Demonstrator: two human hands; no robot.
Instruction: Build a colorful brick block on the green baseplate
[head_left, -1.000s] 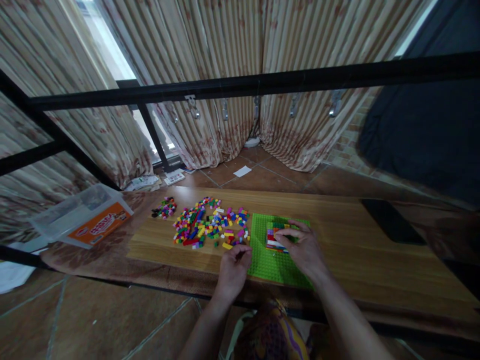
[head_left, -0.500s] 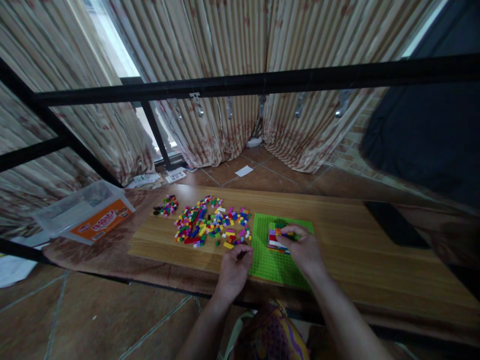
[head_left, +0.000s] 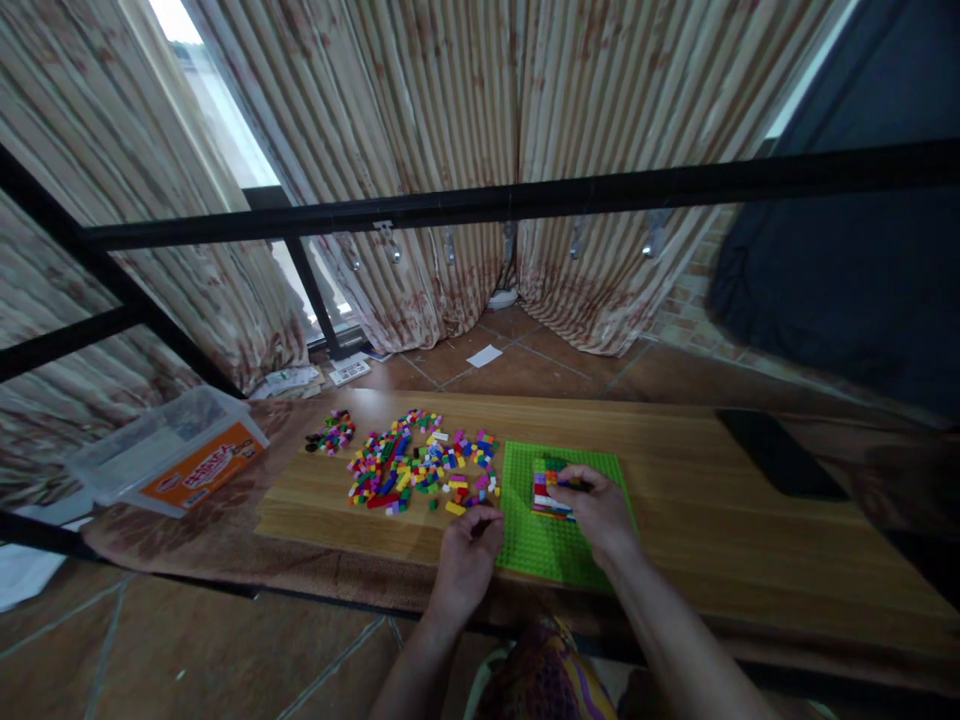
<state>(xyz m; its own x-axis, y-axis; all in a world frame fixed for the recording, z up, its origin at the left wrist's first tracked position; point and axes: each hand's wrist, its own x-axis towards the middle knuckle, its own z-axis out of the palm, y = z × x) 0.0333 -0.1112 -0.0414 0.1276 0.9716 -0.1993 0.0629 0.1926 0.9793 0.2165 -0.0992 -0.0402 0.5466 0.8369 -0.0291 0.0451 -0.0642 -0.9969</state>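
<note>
A green studded baseplate (head_left: 525, 545) lies on the wooden board, with a small block of multicoloured toy bricks (head_left: 541, 490) built up on it. My right hand (head_left: 600, 515) is over this build from the right, its fingers closed on the bricks at the top and covering part of them. My left hand (head_left: 466, 555) hovers by the plate's left edge, thumb and fingertips brought together in a pinch; whether a small piece is between them cannot be made out. Left of the plate spreads a pile of loose toy bricks (head_left: 405, 460), with a yellow brick (head_left: 454, 509) just beyond my left fingers.
A smaller heap of bricks (head_left: 332, 432) sits at the board's left end. Farther left stands a clear plastic box (head_left: 169, 450) with an orange label. On the right lies a dark flat object (head_left: 780, 452). A black metal rail (head_left: 450, 208) crosses in front of the curtains.
The camera view has tilted slightly, so the whole scene sits lower. Both hands keep nearly the same places, the right one still on the brick build.
</note>
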